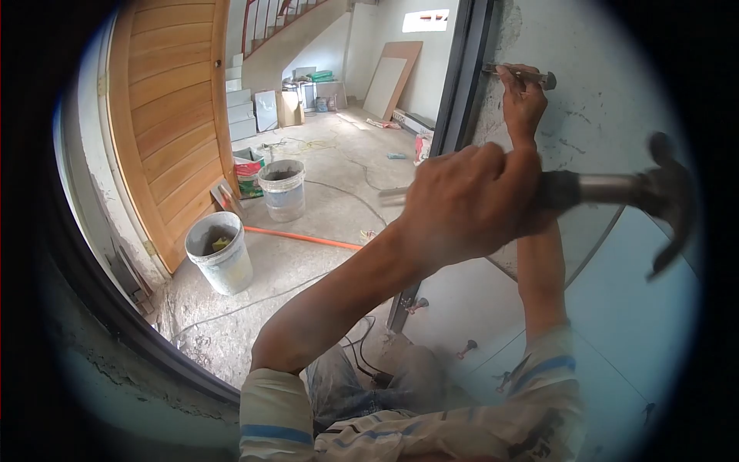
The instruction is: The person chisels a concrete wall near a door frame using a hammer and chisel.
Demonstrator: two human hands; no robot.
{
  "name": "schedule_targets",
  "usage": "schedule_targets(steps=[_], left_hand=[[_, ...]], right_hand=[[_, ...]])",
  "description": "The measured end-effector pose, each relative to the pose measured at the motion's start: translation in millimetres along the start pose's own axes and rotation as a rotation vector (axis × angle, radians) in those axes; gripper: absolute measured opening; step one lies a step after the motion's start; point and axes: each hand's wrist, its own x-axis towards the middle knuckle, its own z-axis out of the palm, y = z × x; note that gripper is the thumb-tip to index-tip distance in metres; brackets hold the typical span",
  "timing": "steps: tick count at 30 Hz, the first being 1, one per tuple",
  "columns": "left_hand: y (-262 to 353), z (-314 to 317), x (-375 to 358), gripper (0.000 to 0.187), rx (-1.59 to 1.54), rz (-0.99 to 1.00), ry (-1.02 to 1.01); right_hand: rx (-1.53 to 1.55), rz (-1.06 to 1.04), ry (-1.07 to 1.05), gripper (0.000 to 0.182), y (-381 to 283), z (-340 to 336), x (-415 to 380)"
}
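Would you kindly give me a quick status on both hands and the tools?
Left hand gripping hammer, raised. Right hand holding chisel against wall beside door frame. Nothing between hammer and chisel.

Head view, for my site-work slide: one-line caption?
Left hand swings a hammer; right hand steadies a chisel against the wall.

Hammer (pixel 616 189) head motion-blurred, its handle hidden inside the left hand (pixel 466 204), chisel (pixel 523 75) tip too small to tell
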Motion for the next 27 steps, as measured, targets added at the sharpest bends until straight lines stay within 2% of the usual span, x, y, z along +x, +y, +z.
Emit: schedule_targets(steps=[1,2,4,6,8,9,11,12,14,15,16,18,20,22,24,27], left_hand=[[-4,7,4,0.040,-0.044,0.064,0.092],[-11,15,6,0.040,-0.043,0.055,0.090],[-30,32,10,0.042,0.023,0.018,0.079],[-41,39,19,0.043,0.146,-0.060,0.008],[-42,35,29,0.044,0.116,-0.387,-0.410],[-39,32,27,0.044,0.127,-0.382,-0.402],[-25,28,12,0.043,0.181,-0.156,-0.164],[-29,31,9,0.043,0.172,-0.157,-0.169],[-43,37,2,0.042,0.036,0.039,0.038],[-54,40,2,0.041,0.058,-0.028,-0.022],[-60,41,8,0.041,0.113,-0.154,-0.111],[-59,40,20,0.041,0.103,-0.443,-0.404],[-49,41,9,0.042,0.092,-0.385,-0.373],[-35,38,-11,0.042,0.082,-0.329,-0.348],[-25,25,-32,0.042,0.071,-0.215,-0.329],[-21,17,-49,0.043,0.092,-0.225,-0.337]], right_hand=[[-0.023,-0.018,-0.001,0.018,0,2,0],[-0.021,-0.012,-0.007,0.018,-1,5,-1],[0.183,0.182,0.035,0.019,-2,9,-3],[0.244,0.136,0.025,0.020,8,11,-3],[0.310,0.066,-0.039,0.020,18,11,-1],[0.320,0.056,-0.037,0.020,14,14,3],[0.174,0.232,-0.029,0.021,4,10,-1],[0.166,0.237,-0.027,0.021,10,9,-2],[0.012,0.117,-0.023,0.023,18,10,-4],[0.156,0.098,-0.001,0.022,19,12,-6],[0.158,0.099,-0.009,0.022,17,14,-8],[0.170,0.061,0.003,0.018,13,14,-8],[0.177,0.038,0.022,0.017,9,8,-3],[-0.165,-0.029,-0.053,0.016,5,-1,1],[-0.104,-0.111,-0.045,0.019,0,-9,0],[0.048,-0.003,0.045,0.018,0,-14,-2]])
